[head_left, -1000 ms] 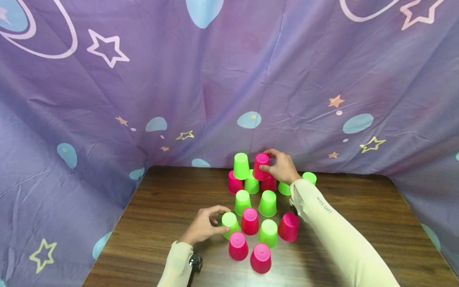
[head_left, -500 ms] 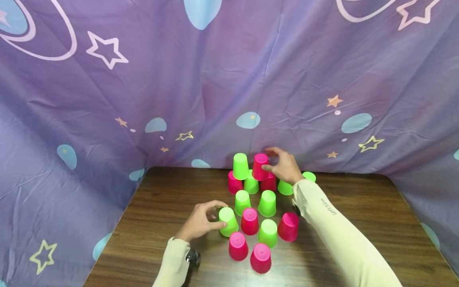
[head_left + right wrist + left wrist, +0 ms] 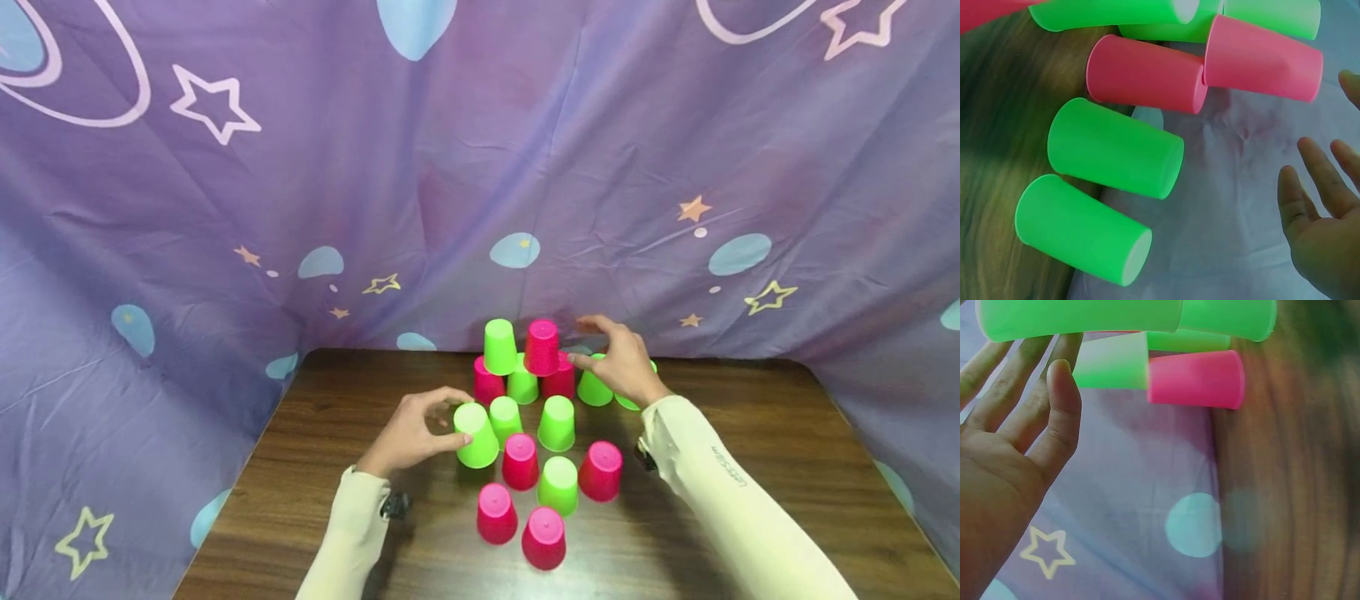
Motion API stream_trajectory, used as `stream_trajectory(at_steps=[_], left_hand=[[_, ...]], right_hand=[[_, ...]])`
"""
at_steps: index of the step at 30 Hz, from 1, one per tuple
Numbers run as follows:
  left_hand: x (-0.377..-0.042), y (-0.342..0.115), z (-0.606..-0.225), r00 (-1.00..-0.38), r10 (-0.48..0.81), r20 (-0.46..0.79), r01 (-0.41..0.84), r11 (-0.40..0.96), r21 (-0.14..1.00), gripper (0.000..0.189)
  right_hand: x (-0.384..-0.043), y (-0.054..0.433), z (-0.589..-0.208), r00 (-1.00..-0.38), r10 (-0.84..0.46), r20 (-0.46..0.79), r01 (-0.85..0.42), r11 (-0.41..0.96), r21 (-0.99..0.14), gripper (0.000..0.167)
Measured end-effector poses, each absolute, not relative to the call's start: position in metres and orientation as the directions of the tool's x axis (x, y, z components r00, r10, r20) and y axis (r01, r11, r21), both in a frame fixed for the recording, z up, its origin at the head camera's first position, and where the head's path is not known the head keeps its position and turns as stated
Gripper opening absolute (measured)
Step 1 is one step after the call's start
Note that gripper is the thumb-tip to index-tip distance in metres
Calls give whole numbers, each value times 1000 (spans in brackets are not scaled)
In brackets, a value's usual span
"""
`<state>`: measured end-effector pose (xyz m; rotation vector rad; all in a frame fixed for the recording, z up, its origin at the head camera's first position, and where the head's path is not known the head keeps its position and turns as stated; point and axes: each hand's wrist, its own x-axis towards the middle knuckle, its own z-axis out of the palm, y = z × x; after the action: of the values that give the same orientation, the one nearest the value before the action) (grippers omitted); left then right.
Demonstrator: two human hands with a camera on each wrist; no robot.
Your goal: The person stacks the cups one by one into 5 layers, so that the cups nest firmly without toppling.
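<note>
The left hand (image 3: 408,432) pinches a green cup (image 3: 478,437); the right hand (image 3: 624,362) (sleeve (image 3: 731,496) lettered "Let's Slim") spreads loosely.

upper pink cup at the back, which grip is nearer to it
Right. The right grip is just right of the upper pink cup, apart from it; the left grip is farther off, to its left and nearer the camera, holding a green cup.

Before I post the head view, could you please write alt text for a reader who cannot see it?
A person's left hand holds an upside-down green cup; their right hand, holding nothing, is beside a pink cup stacked on others. More pink and green cups stand upside down on the wooden table; a starry purple curtain hangs behind.
</note>
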<state>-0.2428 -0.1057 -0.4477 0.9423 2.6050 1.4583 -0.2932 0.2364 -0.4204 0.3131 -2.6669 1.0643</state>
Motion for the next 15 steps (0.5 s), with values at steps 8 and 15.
stream_trajectory(at_steps=[8, 15], left_hand=[[-252, -98, -427, -783, 545, 298, 542, 363, 758, 44], [-262, -82, -412, -743, 588, 320, 582, 332, 743, 42]], right_hand=[[-269, 249, -421, -931, -119, 344, -321, 715, -621, 48], [-245, 256, -431, -916, -117, 383, -344, 721, -601, 41]])
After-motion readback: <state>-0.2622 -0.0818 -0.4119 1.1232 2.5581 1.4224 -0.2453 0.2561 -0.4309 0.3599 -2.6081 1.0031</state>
